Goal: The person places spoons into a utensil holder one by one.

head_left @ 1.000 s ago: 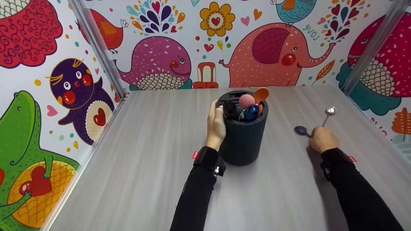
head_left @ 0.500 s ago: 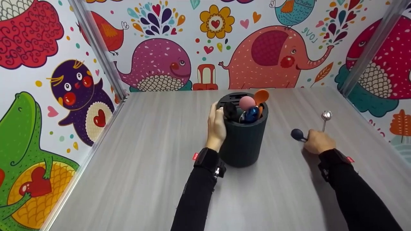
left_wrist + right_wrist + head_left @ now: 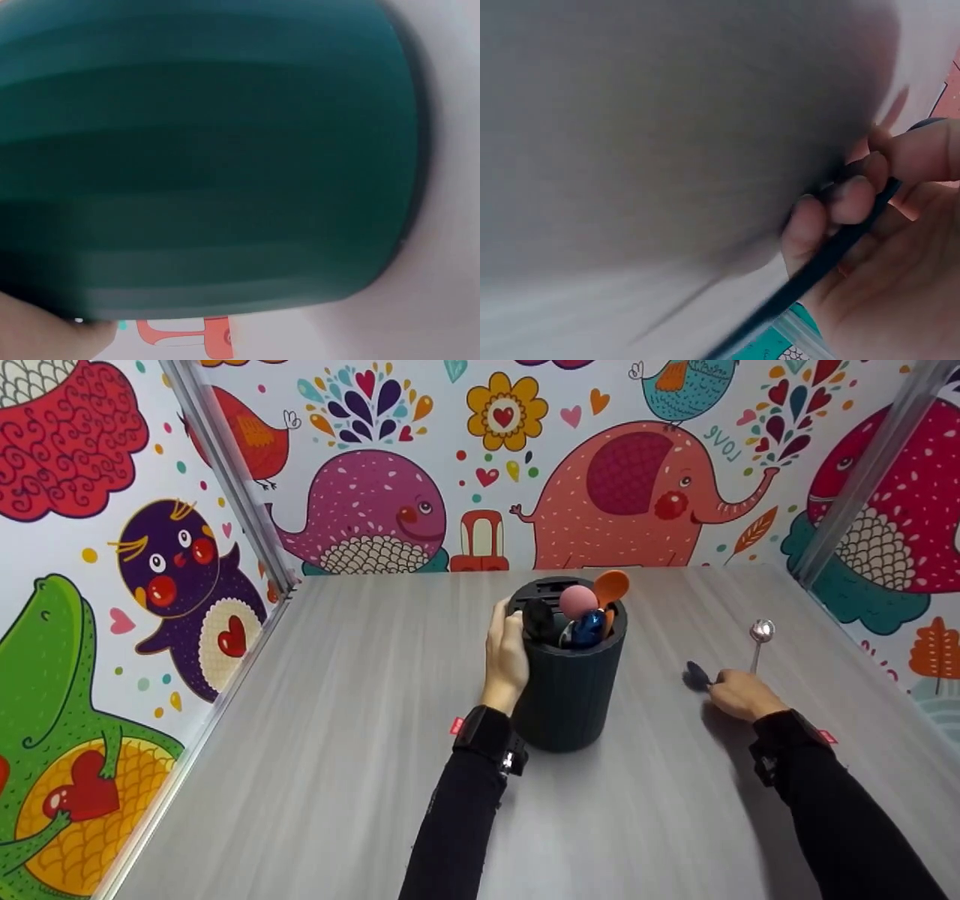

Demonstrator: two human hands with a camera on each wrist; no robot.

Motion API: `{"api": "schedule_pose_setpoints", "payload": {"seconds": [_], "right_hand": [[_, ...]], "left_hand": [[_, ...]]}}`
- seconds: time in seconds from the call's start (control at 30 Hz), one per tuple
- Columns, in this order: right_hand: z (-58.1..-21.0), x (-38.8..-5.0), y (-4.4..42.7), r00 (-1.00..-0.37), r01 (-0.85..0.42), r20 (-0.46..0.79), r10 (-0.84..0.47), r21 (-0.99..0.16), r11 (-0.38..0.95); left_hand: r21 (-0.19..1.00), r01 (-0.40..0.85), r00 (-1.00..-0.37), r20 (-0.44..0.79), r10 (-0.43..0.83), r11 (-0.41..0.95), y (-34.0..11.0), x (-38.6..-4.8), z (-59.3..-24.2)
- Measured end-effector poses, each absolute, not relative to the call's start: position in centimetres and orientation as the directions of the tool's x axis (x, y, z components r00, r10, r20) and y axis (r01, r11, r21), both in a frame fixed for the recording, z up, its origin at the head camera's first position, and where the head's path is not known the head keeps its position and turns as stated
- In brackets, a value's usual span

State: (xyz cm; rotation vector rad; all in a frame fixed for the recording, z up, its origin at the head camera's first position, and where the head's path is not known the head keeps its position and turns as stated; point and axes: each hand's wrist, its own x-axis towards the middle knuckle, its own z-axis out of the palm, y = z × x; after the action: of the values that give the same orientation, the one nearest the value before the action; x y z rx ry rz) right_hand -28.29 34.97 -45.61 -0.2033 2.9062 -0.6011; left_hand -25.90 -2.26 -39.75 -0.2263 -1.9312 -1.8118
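In the head view my left hand (image 3: 506,660) grips the left side of a dark, ribbed utensil holder (image 3: 566,697), which stands upright on the table. Its wall (image 3: 210,165) fills most of the left wrist view. An orange spoon (image 3: 612,585), a pink round-topped utensil (image 3: 578,602), a shiny blue piece (image 3: 589,628) and a black one (image 3: 538,619) stick out of its top. To the right, my right hand (image 3: 744,695) holds a dark spoon (image 3: 697,676) by its handle (image 3: 802,281), the bowl pointing left. A silver spoon (image 3: 762,631) lies just beyond this hand, its handle partly hidden.
The grey table (image 3: 360,697) is bounded by cartoon-printed panels at the back (image 3: 487,435) and sides. Metal corner posts (image 3: 225,472) join the panels. Slots (image 3: 551,585) show in the rear part of the holder's top.
My right hand has shifted slightly left, and the dark spoon's bowl has turned more edge-on. The left hand keeps its grip on the holder. The head view has tipped slightly.
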Motion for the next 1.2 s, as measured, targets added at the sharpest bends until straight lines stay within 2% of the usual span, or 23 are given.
{"api": "schedule_pose_setpoints", "payload": {"seconds": [0.27,0.6,0.73,0.9,1.07,1.2], "right_hand": [[-45.4,-28.1,34.7,-0.977,-0.008,-0.179,-0.117,-0.516,0.856],[-44.3,-28.6,33.6,-0.998,-0.006,-0.05,-0.042,-0.578,0.816],[-43.7,-28.6,32.6,-0.999,0.035,-0.026,0.024,-0.661,0.749],[-42.6,-28.7,31.5,-0.993,0.072,-0.002,0.119,-0.805,0.589],[-41.4,-28.9,29.9,-0.993,0.044,-0.015,0.113,-0.965,0.258],[-40.2,-28.7,28.7,-0.997,0.002,0.003,0.073,-0.998,0.062]], "left_hand": [[0.9,0.42,-0.878,0.435,-0.197,0.119,-2.2,-25.9,-39.9],[0.897,0.428,-0.876,0.441,-0.193,0.109,-2.2,-26.0,-39.8],[0.895,0.432,-0.874,0.446,-0.192,0.112,-2.2,-26.0,-39.9],[0.889,0.44,-0.868,0.458,-0.191,0.127,-2.2,-25.9,-39.9],[0.89,0.438,-0.871,0.455,-0.187,0.126,-2.3,-25.9,-39.9],[0.895,0.429,-0.877,0.445,-0.183,0.121,-2.3,-25.9,-39.8]]}}
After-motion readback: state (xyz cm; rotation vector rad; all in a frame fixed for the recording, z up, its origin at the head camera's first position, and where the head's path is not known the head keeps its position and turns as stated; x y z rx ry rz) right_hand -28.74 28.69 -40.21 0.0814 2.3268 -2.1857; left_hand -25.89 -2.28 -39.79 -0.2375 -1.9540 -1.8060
